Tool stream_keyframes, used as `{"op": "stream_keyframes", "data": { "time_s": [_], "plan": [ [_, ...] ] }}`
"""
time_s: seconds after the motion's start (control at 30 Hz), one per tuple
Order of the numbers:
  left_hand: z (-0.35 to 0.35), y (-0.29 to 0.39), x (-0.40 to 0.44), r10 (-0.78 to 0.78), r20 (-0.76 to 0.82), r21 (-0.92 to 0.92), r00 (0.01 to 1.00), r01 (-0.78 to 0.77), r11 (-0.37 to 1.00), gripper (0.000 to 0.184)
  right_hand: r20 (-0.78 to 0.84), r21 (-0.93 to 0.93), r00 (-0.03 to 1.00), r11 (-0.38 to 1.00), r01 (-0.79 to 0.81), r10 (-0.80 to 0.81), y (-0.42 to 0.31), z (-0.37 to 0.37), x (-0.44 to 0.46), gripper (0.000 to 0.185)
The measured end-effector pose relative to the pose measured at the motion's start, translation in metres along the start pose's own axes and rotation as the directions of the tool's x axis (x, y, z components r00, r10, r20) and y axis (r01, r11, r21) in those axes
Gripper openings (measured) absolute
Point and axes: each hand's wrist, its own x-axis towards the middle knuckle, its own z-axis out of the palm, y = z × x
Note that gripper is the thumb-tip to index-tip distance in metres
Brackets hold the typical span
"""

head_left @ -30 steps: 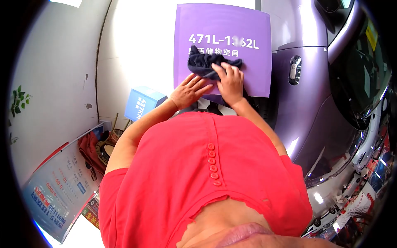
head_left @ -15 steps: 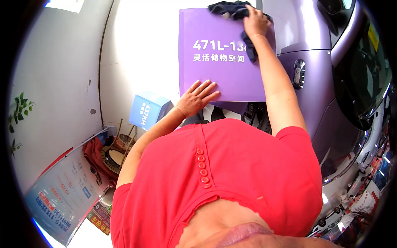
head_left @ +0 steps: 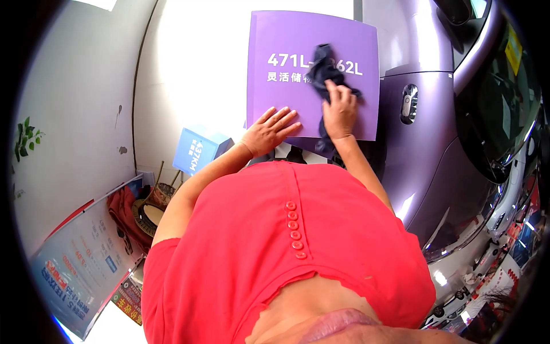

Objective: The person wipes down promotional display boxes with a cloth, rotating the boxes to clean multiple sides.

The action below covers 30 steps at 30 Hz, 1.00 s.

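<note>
A purple box [head_left: 286,34] with white lettering stands in front of me, its flat top facing up. My right hand [head_left: 341,113] grips a dark navy cloth [head_left: 324,66] and presses it on the right half of that top. The bunched cloth covers part of the lettering, and one end hangs over the near edge. My left hand [head_left: 269,132] lies flat at the box's near left corner, fingers stretched out and holding nothing.
Right beside the box stands a purple car [head_left: 418,97] with its door handle facing me. A light blue box [head_left: 200,150] is at the left. Farther left are a wicker chair [head_left: 150,213], a printed poster board [head_left: 86,258] and a wall [head_left: 80,97].
My right hand has drawn the cloth from the box's far right corner toward me and slightly left. More of the lettering's right end shows. My left hand stays at the near left corner.
</note>
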Motion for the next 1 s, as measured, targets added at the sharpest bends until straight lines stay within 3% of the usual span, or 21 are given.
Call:
{"op": "stream_keyframes", "data": {
  "time_s": [0.07, 0.13, 0.17, 0.2, 0.23, 0.27, 0.3, 0.4, 0.47, 0.5, 0.73, 0.8, 0.93, 1.0],
  "plan": [
    [-0.001, -0.001, 0.001, 0.014, -0.035, -0.018, 0.999, -0.015, 1.0, 0.064, 0.109, 0.412, 0.991, 0.911, 0.026, -0.078, -0.019, -0.016, 0.003, 0.049],
    [0.001, -0.001, 0.001, -0.004, -0.055, -0.03, 0.999, 0.002, 1.0, 0.064, 0.133, 0.725, 0.991, 0.678, -0.121, 0.036, -0.02, -0.016, 0.021, 0.044],
    [0.0, -0.001, 0.002, 0.007, -0.053, 0.013, 0.999, -0.007, 1.0, 0.062, 0.184, 0.796, 0.977, 0.568, -0.211, 0.104, -0.027, -0.044, 0.035, 0.042],
    [-0.003, -0.001, 0.002, 0.018, -0.05, 0.059, 0.999, -0.015, 0.998, 0.059, 0.047, 0.803, 0.987, 0.581, -0.13, 0.156, -0.016, -0.039, 0.045, 0.04],
    [-0.007, 0.0, 0.001, 0.012, -0.057, 0.023, 0.998, -0.011, 1.0, 0.06, -0.012, 0.801, 0.981, 0.589, -0.107, 0.195, -0.014, -0.054, 0.057, 0.039],
    [-0.005, 0.0, 0.0, -0.003, -0.054, 0.024, 0.999, 0.004, 1.0, 0.06, -0.189, 0.686, 0.963, 0.728, -0.011, 0.193, 0.009, -0.04, 0.065, 0.038],
    [-0.003, -0.001, 0.0, 0.009, -0.072, 0.016, 0.997, -0.008, 1.0, 0.06, -0.233, 0.559, 0.951, 0.828, -0.041, 0.204, 0.018, -0.043, 0.07, 0.039],
    [-0.004, -0.003, 0.001, -0.001, -0.096, -0.028, 0.995, -0.002, 1.0, 0.06, -0.148, 0.118, 0.959, 0.967, -0.224, 0.24, 0.078, 0.02, 0.076, 0.066],
    [-0.005, -0.004, 0.0, 0.027, -0.073, -0.067, 0.997, -0.032, 0.997, 0.06, -0.238, -0.066, 0.968, 0.993, -0.098, 0.08, 0.057, 0.023, 0.078, 0.085],
    [0.002, -0.005, -0.001, 0.029, -0.099, -0.086, 0.995, -0.038, 0.996, 0.061, -0.196, -0.106, 0.975, 0.986, -0.127, 0.105, 0.051, 0.023, 0.086, 0.089],
    [0.006, -0.007, -0.001, 0.047, -0.082, -0.082, 0.995, -0.054, 0.995, 0.064, -0.119, -0.121, 0.972, 0.969, -0.217, 0.203, 0.021, 0.065, 0.199, 0.052],
    [0.007, -0.008, -0.001, 0.048, -0.081, -0.075, 0.996, -0.055, 0.996, 0.064, -0.107, -0.101, 0.985, 0.984, -0.146, 0.135, -0.006, 0.078, 0.225, 0.046],
    [0.008, -0.01, -0.001, 0.07, -0.08, -0.078, 0.994, -0.076, 0.994, 0.065, -0.144, -0.035, 0.973, 0.983, 0.178, -0.181, -0.072, 0.119, 0.258, 0.04],
    [0.011, -0.009, -0.002, 0.081, -0.08, -0.082, 0.994, -0.087, 0.993, 0.065, -0.189, -0.023, 0.92, 0.938, 0.346, -0.343, -0.116, 0.122, 0.247, 0.041]
  ]
}}
